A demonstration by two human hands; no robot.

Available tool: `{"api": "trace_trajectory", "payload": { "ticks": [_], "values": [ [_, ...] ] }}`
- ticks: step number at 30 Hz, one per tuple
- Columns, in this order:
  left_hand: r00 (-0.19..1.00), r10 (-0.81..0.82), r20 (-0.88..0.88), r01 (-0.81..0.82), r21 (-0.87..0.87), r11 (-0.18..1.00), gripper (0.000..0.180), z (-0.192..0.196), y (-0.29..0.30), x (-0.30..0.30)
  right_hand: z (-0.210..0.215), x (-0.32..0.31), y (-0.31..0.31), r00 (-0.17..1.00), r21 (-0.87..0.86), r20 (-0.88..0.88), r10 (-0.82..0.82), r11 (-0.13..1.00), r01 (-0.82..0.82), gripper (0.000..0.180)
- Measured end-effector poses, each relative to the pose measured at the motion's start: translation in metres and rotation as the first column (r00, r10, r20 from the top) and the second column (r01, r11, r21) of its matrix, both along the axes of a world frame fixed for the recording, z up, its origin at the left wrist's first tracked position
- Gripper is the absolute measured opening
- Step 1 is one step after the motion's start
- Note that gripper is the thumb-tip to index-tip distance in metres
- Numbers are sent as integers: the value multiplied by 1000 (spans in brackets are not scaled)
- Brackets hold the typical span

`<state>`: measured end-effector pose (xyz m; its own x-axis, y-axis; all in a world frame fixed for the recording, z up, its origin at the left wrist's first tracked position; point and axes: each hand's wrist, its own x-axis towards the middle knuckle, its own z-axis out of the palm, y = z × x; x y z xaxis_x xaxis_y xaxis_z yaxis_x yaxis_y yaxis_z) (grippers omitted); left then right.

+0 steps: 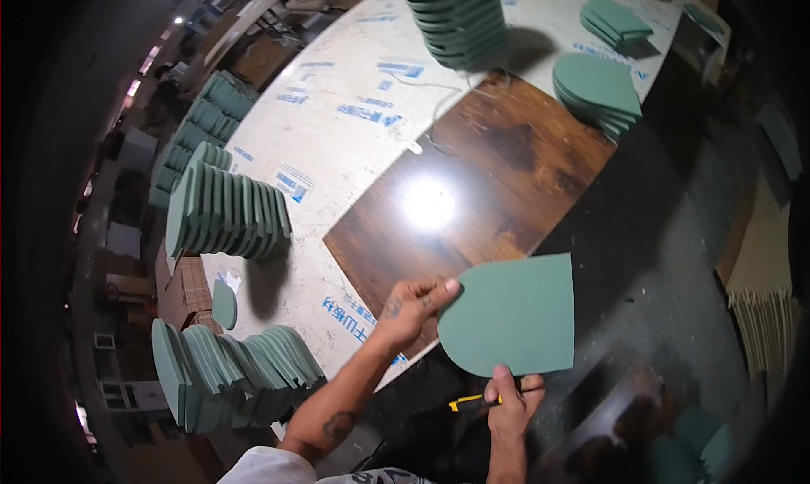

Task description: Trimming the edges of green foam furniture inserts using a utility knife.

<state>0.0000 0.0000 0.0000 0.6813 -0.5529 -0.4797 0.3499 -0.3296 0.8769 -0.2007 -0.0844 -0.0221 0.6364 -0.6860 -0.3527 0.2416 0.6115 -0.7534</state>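
A flat green panel [510, 315], rounded at one end and square at the other, is held up in front of me, past the near edge of the brown board. My left hand [411, 309] is closed on its rounded edge, thumb on the upper face. At the panel's near edge my right hand [513, 400] pinches it, thumb on top. That same hand also grips a slim yellow-and-black tool [472, 401], which looks like a utility knife and points left. The fingers under the panel are hidden.
A dark brown wood-grain board [523, 159] with a bright light reflection lies on a white, blue-printed table [316, 146]. Tall stacks of green panels stand at the left [232, 214], near left [232, 374] and far side [456, 20]. Smaller piles sit far right [597, 87]. A white cable [439, 104] crosses the table.
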Motion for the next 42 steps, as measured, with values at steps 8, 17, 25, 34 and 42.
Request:
{"api": "trace_trajectory", "payload": {
  "ticks": [8, 17, 25, 34, 42],
  "values": [
    [978, -117, -173, 91, -152, 984, 42, 28, -19, -74, 9, 10, -24, 963, 229, -59, -261, 936, 268, 11],
    [993, -89, -79, 79, -123, 989, 37, 24, -22, -52, 6, -21, -20, 991, 89, 9, -131, 988, 130, 11],
    [979, -198, -41, 195, -78, 978, 49, 42, -40, -22, 11, -37, -34, 997, 140, 50, -62, 989, 54, 13],
    [910, -413, -34, 414, 60, 908, 39, 73, -78, -6, 7, -62, -54, 958, -24, 73, 277, 961, -276, 16],
    [872, -383, 304, 341, 183, 922, 43, 54, -104, 4, -6, -75, -71, 861, -227, -27, 507, 836, -499, 22]
  ]
}}
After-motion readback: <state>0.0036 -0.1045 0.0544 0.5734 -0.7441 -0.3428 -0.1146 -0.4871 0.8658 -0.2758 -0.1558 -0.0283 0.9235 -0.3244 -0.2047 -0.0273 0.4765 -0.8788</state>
